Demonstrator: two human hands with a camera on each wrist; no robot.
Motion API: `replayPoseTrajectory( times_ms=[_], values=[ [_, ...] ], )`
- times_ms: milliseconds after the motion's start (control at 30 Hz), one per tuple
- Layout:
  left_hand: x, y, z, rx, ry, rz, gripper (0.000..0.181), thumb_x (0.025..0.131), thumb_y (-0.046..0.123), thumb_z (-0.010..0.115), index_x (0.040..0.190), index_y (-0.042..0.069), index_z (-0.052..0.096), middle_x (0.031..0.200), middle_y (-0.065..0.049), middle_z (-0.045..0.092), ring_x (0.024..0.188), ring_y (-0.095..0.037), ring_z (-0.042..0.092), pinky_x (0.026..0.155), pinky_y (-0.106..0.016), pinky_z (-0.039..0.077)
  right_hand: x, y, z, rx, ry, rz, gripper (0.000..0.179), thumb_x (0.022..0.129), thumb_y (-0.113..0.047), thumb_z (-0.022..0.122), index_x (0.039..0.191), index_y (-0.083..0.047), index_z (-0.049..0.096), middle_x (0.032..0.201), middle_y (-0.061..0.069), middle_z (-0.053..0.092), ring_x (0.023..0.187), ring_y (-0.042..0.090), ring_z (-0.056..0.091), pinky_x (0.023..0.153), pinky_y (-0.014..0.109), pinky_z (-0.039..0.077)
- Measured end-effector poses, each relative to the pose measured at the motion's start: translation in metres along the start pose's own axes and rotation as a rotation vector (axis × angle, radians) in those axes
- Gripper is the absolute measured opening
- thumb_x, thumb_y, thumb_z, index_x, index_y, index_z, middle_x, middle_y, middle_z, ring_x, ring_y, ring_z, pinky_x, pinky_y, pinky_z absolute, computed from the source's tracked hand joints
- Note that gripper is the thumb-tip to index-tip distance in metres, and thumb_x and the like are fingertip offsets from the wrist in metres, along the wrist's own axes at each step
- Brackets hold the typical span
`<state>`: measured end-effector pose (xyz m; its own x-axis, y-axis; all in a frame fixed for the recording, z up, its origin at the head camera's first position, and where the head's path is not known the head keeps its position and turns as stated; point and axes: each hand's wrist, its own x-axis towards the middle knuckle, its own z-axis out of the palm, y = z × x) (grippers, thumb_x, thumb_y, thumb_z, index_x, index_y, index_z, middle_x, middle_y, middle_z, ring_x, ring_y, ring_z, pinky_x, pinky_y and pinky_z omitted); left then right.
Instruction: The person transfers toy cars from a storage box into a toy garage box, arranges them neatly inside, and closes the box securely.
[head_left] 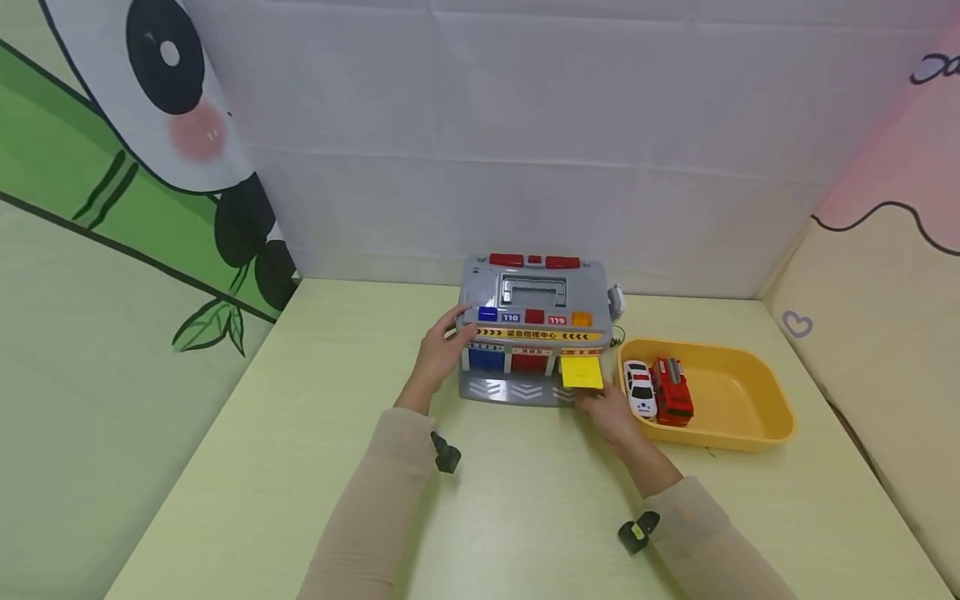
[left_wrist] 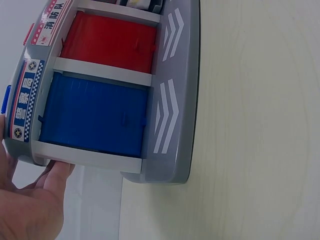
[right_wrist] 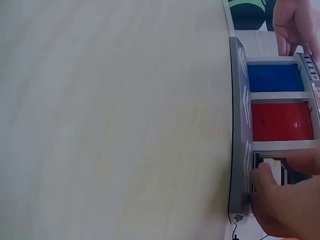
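Observation:
A grey toy garage (head_left: 525, 387) with a carry handle on its roof stands at the back of the table. Its blue door (left_wrist: 95, 116) and red door (left_wrist: 111, 42) are down, while the yellow door (head_left: 581, 372) on the right is swung up. My left hand (head_left: 438, 354) grips the garage's left end. At the right bay, my right hand (right_wrist: 287, 200) pinches a small white toy vehicle (right_wrist: 272, 169) between thumb and fingers. Fingers and the raised door hide most of that vehicle.
To the right, a yellow tray (head_left: 738, 437) holds a white toy police car (head_left: 641, 390) and a red toy fire truck (head_left: 672, 392). A grey-white piece (head_left: 617, 302) hangs on the garage's right side. Behind the table rises a pale cloth wall (head_left: 525, 192).

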<state>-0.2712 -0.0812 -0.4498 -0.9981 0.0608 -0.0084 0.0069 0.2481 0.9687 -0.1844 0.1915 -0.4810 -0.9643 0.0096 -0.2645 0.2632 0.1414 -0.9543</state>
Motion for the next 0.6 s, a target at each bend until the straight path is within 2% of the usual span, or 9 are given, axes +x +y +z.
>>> replayPoseTrajectory(
  times_ms=[233,400,500,600],
  values=[
    [0.0015,-0.0029,0.0004,-0.009,-0.004,0.003,0.047,0.098,0.034,0.059,0.143,0.026,0.049,0.145,-0.013,0.044,0.129,-0.035,0.045,0.102,-0.048,0.041,0.0009,0.0021,-0.0017,0.010,-0.026,0.007,0.058,0.097,0.002,0.049,0.150,0.002,0.025,0.141,0.022,0.034,0.117,0.035,0.040,0.105,0.047,0.037],
    [0.0024,-0.0036,0.0008,-0.006,-0.001,0.003,0.047,0.098,0.035,0.059,0.143,0.026,0.049,0.144,-0.013,0.044,0.130,-0.035,0.045,0.103,-0.048,0.041,0.0003,0.0016,-0.0024,0.044,-0.031,-0.011,0.066,0.096,0.004,0.051,0.153,-0.001,0.019,0.145,0.023,0.029,0.120,0.036,0.037,0.102,0.044,0.039],
    [0.0021,-0.0030,0.0011,-0.005,-0.002,0.003,0.048,0.098,0.034,0.060,0.144,0.026,0.048,0.144,-0.013,0.044,0.130,-0.036,0.045,0.103,-0.048,0.041,-0.0008,0.0011,-0.0021,0.097,-0.026,-0.022,0.066,0.097,0.005,0.046,0.154,-0.001,0.013,0.145,0.025,0.028,0.119,0.036,0.040,0.101,0.043,0.041],
    [0.0024,-0.0030,0.0013,-0.006,-0.004,0.005,0.048,0.098,0.033,0.060,0.144,0.026,0.048,0.145,-0.013,0.043,0.130,-0.036,0.045,0.103,-0.048,0.042,-0.0033,-0.0004,-0.0016,0.161,-0.004,-0.029,0.061,0.099,0.004,0.038,0.154,-0.001,0.011,0.137,0.028,0.037,0.114,0.037,0.047,0.100,0.043,0.045]
  ],
)
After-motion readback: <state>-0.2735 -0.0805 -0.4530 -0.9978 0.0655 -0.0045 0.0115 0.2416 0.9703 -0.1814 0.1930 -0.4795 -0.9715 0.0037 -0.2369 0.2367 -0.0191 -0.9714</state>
